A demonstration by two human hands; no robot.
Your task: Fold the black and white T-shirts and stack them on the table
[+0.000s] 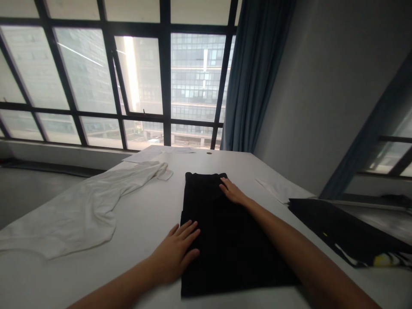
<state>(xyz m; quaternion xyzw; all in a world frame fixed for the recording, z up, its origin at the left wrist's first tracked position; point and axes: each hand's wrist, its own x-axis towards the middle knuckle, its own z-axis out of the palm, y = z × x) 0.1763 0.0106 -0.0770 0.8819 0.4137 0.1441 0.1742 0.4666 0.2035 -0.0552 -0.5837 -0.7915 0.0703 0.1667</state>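
A black folded garment (222, 244) lies flat on the white table (154, 197) in front of me; its exact kind I cannot tell. My left hand (177, 251) rests on its left edge, fingers stretched out and spread. Farther up, my right hand (231, 191) lies on the garment's far right corner with its fingers extended. Neither hand grips the cloth. My right forearm hides part of the garment's right side.
A crumpled white garment (93, 210) is spread along the table's left side. On the right edge lies dark clothing with a yellow and white print (350, 236), near a white cloth (280, 189). Papers (144, 153) lie at the far end, before the window and a blue curtain (251, 77).
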